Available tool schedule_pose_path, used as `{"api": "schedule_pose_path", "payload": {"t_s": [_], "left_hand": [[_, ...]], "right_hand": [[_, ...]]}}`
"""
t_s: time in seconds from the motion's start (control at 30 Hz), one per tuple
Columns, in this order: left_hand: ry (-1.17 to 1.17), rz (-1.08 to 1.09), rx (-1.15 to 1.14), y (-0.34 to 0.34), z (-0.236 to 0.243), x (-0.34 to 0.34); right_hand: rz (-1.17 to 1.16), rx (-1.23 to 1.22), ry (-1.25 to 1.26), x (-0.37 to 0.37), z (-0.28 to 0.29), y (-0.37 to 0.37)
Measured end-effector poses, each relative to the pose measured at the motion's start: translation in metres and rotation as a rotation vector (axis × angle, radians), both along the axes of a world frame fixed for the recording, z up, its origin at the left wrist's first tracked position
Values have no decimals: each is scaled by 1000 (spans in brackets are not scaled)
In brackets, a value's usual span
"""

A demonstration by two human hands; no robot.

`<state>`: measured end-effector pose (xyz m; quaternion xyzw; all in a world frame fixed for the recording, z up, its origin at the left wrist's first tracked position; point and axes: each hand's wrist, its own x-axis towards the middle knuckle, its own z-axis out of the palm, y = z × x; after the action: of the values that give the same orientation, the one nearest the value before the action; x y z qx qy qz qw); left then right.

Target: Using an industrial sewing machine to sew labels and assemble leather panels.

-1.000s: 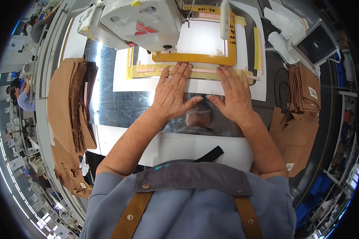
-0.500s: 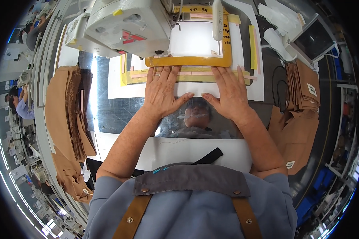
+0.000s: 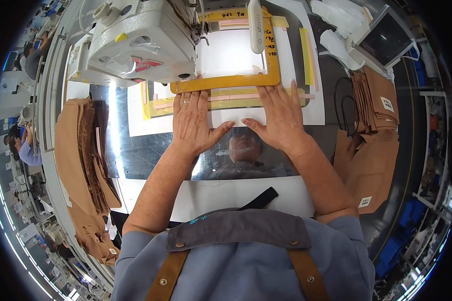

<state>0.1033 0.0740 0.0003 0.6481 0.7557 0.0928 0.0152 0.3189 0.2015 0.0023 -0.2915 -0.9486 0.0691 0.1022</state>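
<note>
My left hand [image 3: 190,120] lies palm down on a clear template [image 3: 226,104] edged with yellow and pink strips, over a white sheet [image 3: 316,118]. Its fingers are stretched out, tips at the lower bar of a yellow frame [image 3: 226,83], thumb pointing inward. On the right, my right hand [image 3: 281,118] rests flat the same way, open, fingertips by that bar and thumb toward the left thumb. A white machine head [image 3: 140,50] overhangs the frame's left side. Below both thumbs is a shiny steel plate [image 3: 140,155] showing a reflection.
Stacks of brown pieces flank me, at left [image 3: 73,150] and right [image 3: 366,175]. A screen [image 3: 386,37], crumpled white material [image 3: 336,20] and black cables [image 3: 344,103] sit at the right back. Co-workers [image 3: 30,150] appear along the far left.
The whole view has shifted, so the bench and machine appear further left and slightly lower. Both hands remain flat and open at the frame's lower bar.
</note>
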Motion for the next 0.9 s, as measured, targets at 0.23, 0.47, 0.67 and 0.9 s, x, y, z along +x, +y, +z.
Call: {"api": "schedule_pose_path", "payload": {"t_s": [0.23,0.47,0.67,0.9], "left_hand": [[-22,41,-60,2,8,2],[10,55,27,-1,4,2],[36,60,55,-2,4,7],[68,166,-25,-44,8,-19]], "right_hand": [[-37,10,-50,-3,2,-1],[-94,38,-159,-4,7,-3],[-163,-26,-239,1,15,-3],[-194,65,7,55,2,11]]}}
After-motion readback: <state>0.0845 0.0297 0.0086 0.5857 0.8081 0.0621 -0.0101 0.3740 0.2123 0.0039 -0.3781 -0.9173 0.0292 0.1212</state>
